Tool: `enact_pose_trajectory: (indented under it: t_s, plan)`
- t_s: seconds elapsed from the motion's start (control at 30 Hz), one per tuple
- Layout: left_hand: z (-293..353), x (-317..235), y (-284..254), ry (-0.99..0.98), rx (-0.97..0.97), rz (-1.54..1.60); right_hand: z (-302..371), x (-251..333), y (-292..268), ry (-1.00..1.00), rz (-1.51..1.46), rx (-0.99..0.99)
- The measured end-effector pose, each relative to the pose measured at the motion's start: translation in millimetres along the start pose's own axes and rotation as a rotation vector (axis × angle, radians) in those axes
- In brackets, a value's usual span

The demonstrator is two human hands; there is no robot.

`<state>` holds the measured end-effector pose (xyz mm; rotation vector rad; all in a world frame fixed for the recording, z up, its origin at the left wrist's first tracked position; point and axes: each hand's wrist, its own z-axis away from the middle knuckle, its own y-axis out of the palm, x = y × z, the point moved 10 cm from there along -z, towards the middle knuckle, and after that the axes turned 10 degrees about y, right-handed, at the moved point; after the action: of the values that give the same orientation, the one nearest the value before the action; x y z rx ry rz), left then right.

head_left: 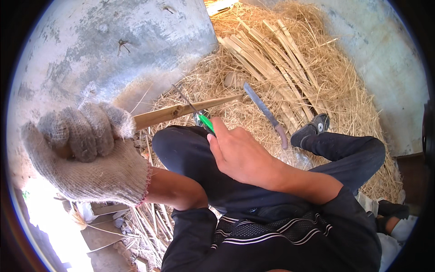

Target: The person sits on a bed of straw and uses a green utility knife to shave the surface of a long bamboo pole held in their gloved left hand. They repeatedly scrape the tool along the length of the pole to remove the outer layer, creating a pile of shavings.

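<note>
My left hand (93,145), in a grey knitted work glove, is closed around one end of a bamboo strip (163,115). The strip points away to the right above my bent knee and narrows toward its far end. My bare right hand (240,152) grips a knife with a bright green handle (206,122). Its thin dark blade (185,97) crosses the strip near the middle; whether the edge bites into the bamboo I cannot tell. The glove hides the strip's near end.
A machete (260,106) with a brown handle lies on straw-like shavings (213,75) ahead. Several split bamboo strips (272,68) are piled beyond it. My shoe (312,130) rests by their near ends. Pale walls (136,41) stand left and right. More thin strips (147,226) lie at lower left.
</note>
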<state>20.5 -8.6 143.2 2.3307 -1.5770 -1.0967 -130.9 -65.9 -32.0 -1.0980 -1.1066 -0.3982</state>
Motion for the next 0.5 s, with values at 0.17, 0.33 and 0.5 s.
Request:
enact_pose_trajectory:
  t_s: [0.17,0.33,0.5]
  plan:
    - [0.5,-1.7,-1.7,0.030,0.012,-0.055,1.6,-25.6,8.1,0.102,0.124,0.007]
    - [-1.1,3.3,3.9,-0.007,0.065,0.009,-6.2,-39.4,23.9,-0.038,0.175,-0.064]
    - [-5.9,-2.7,-16.9,0.090,-0.065,-0.154,-14.0,-59.9,20.1,0.153,0.046,0.051]
